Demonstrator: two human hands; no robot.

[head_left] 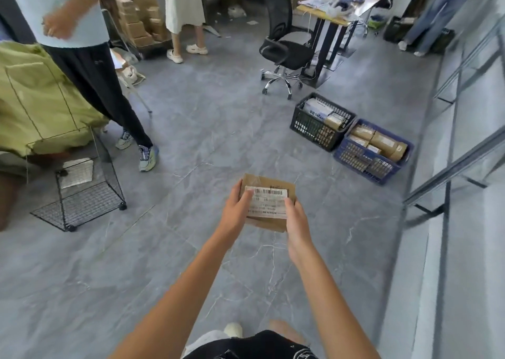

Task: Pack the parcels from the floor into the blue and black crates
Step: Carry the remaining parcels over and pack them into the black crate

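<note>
A flat brown cardboard parcel (269, 192) with a white barcode label is held in front of me, above the grey floor. My left hand (237, 208) grips its left edge and my right hand (296, 219) grips its right edge. Ahead to the right, on the floor by the glass wall, stands the black crate (314, 130) with white and brown parcels inside. Touching its right side is the blue crate (363, 161), filled with several brown parcels.
A person in dark trousers (109, 99) stands at the left beside a green sack (32, 99) on a wire cart (82, 202). An office chair (284, 55) and a cluttered desk (336, 14) lie beyond the crates. Stacked cardboard boxes (136, 22) and another person stand at the back.
</note>
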